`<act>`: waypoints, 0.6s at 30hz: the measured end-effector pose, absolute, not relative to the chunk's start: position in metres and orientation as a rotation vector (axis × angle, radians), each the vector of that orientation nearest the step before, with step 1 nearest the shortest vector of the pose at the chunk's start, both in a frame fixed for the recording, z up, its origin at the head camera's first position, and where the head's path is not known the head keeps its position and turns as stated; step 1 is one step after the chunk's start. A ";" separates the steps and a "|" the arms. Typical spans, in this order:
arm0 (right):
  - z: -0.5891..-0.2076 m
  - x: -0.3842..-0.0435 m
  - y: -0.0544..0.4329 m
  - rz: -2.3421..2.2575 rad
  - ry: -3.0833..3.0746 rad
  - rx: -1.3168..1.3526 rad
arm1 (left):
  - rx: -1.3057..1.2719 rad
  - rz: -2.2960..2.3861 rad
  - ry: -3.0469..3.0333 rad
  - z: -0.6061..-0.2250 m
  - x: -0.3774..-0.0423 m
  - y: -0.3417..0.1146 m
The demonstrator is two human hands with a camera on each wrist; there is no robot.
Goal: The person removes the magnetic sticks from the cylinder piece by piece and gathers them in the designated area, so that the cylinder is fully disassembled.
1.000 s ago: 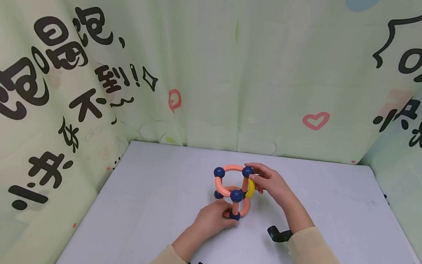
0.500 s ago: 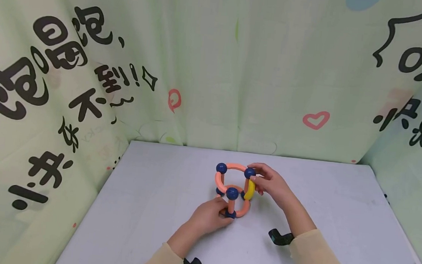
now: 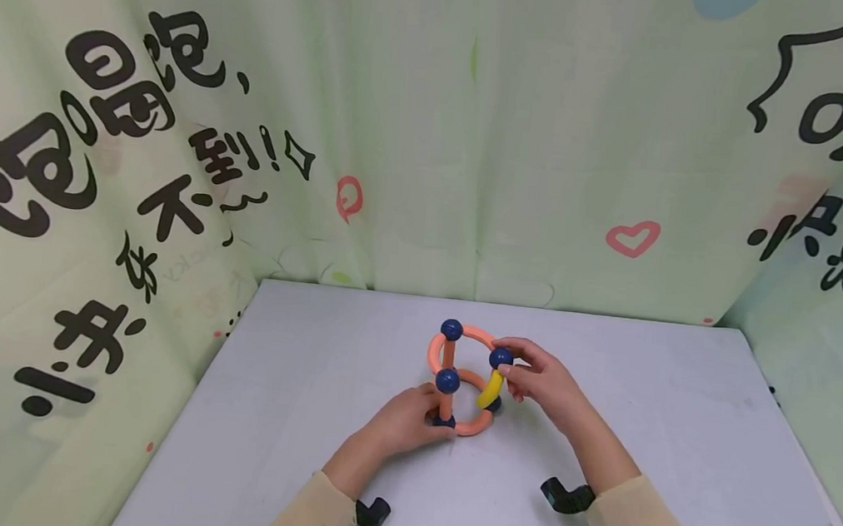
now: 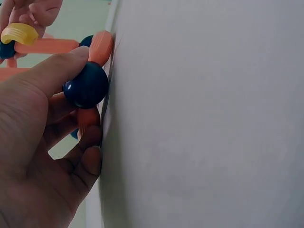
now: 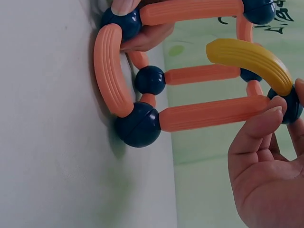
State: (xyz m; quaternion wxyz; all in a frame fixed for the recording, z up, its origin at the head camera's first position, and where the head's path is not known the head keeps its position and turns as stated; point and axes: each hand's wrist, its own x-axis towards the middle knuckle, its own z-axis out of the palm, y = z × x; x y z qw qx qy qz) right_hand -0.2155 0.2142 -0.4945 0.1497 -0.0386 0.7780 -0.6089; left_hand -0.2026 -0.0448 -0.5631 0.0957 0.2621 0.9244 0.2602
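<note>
A two-tier frame of dark blue balls and salmon rods, like a magnetic ball-and-stick toy, stands on the table. Upright straight rods (image 5: 213, 113) join its two rings of curved rods (image 5: 111, 71). My left hand (image 3: 400, 418) pinches a lower blue ball (image 4: 86, 85) between thumb and fingers at the near left. With thumb and fingers, my right hand (image 3: 543, 378) holds an upper blue ball (image 3: 500, 358) at the right. A yellow curved rod (image 5: 251, 59) is attached to that ball at one end; its other end appears free in the right wrist view.
The white table (image 3: 292, 369) extends around the frame. Printed curtains (image 3: 418, 129) hang behind it and at both sides. A black camera mount sits at each wrist, the right one (image 3: 566, 497) just over the table.
The frame has turned on the table, its near upright swinging left. My left hand has moved left with the lower ball, while my right hand has shifted slightly right and nearer.
</note>
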 end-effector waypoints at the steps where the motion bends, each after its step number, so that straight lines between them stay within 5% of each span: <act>1: -0.495 -0.214 0.213 -1.753 2.237 -0.100 | 0.772 0.767 2.742 -0.563 -0.203 -0.045; 18: -0.494 -0.190 0.203 -1.889 2.129 -0.016 | 0.740 0.766 2.705 -0.557 -0.213 -0.061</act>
